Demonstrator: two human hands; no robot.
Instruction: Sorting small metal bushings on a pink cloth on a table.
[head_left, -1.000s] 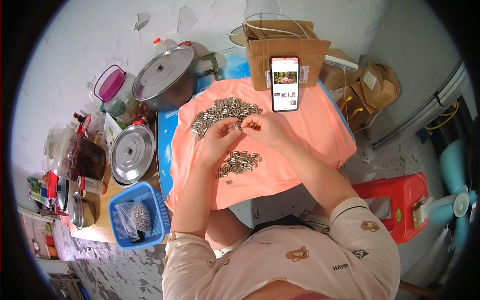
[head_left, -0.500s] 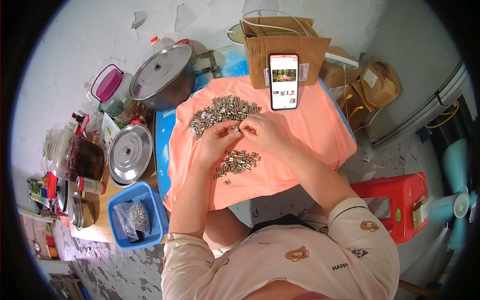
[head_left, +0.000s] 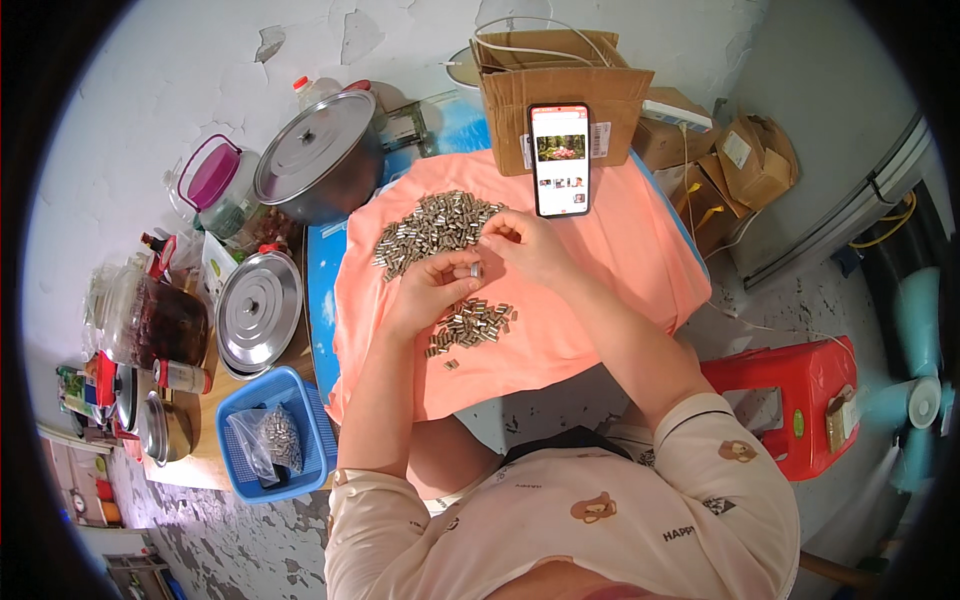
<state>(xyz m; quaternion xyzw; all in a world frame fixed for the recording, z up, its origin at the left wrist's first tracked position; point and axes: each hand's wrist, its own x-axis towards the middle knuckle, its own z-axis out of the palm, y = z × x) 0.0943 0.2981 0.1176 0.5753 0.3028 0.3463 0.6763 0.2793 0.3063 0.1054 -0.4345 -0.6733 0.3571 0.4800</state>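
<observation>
Between the thumb and fingertips of my left hand (head_left: 437, 287) is a small silvery metal cylinder (head_left: 475, 270). My right hand (head_left: 524, 246) hovers just up and to the right of it, at the right edge of a large pile of small metal cylinders (head_left: 437, 232). Its thumb and fingers are drawn together, and whatever may be in them is hidden. Nearer to me, just below my left hand, lies a smaller heap of similar cylinders (head_left: 472, 328). One little piece (head_left: 451, 365) rests apart from that heap.
A peach cloth (head_left: 600, 300) covers the table. At the back a phone (head_left: 560, 170) leans on an open cardboard box (head_left: 625, 110). A lidded pot (head_left: 320, 150) stands back left. A blue basket (head_left: 228, 470) holds a bagful of small metal parts (head_left: 281, 438). A red stool (head_left: 800, 375) stands right.
My hands have come apart: the right has shifted slightly up and left to the big pile's edge. The left has dropped a little, keeping the small cylinder. The whole view has shifted slightly.
</observation>
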